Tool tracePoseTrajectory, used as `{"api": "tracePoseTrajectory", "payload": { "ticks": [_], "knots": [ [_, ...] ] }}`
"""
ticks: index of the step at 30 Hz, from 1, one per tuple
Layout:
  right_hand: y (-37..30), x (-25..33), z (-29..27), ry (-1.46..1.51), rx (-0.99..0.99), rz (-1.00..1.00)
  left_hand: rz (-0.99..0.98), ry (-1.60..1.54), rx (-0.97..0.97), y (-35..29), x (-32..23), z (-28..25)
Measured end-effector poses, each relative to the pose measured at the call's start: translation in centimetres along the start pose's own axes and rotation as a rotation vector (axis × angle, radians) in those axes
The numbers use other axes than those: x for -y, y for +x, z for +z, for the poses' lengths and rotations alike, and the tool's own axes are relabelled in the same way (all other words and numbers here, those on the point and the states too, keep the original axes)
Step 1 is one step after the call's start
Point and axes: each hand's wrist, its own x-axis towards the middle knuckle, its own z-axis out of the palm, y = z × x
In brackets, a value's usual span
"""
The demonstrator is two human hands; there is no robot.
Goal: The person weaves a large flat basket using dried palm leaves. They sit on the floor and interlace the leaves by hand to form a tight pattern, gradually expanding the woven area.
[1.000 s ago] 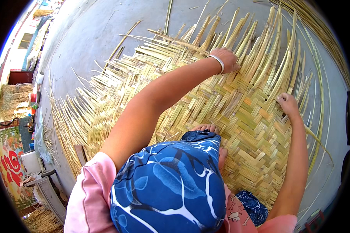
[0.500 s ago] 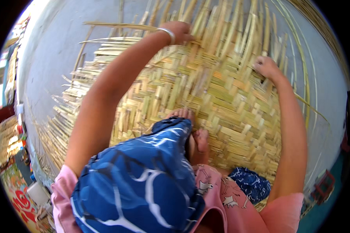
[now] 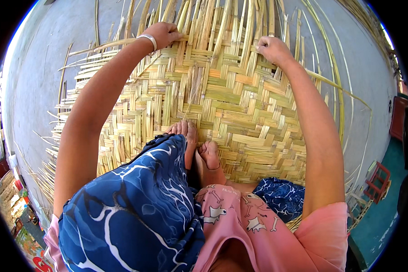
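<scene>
A partly woven mat (image 3: 240, 97) of flat yellow-green split-cane strips lies beneath my hands and bare feet. At its far side my left hand (image 3: 164, 34), with a silvery bangle on the wrist, is closed with its fingertips pinching a crosswise cane strip (image 3: 106, 45). That strip's loose end juts out leftward past the mat. Farther right along the same far row, my right hand (image 3: 275, 51) is closed, thumb and finger pinched at the weave on a strip. Between the hands, lengthwise strips (image 3: 208, 27) fan away from me, unwoven at their far ends.
Long thin green strips (image 3: 333, 59) lie on the grey floor (image 3: 45, 77) at right. A bundle of stalks (image 3: 362, 18) lies at far right. Blue patterned cloth (image 3: 140, 204) covers my bent left leg. A small red frame-like object (image 3: 377, 181) stands at lower right.
My right hand has moved away from me, up to the mat's far row. My left hand stays at that row, slightly farther left. The whole view has shifted somewhat.
</scene>
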Motion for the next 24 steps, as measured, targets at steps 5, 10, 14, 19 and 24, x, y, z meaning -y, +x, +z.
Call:
{"api": "tracePoseTrajectory", "payload": {
  "ticks": [5, 10, 14, 19, 24],
  "knots": [
    [0.6, 0.1, -0.1, -0.067, 0.05, 0.032, -0.017, 0.064, 0.032, 0.4, -0.7, -0.3],
    [0.7, 1.1, -0.3, -0.247, 0.181, 0.008, -0.017, 0.2, 0.022, -0.4, -2.2, -0.9],
    [-1.3, 1.0, 0.7, -0.24, 0.197, -0.012, 0.063, 0.202, 0.013, -2.5, -1.9, 0.0],
    [-4.7, 2.9, -0.2, -0.164, 0.141, 0.02, 0.114, 0.154, -0.013, -5.0, -2.4, -0.7],
    [-3.8, 1.9, 1.9, -0.269, 0.065, -0.007, 0.1, 0.312, 0.029, -3.1, -2.6, -0.1]
  ]
}}
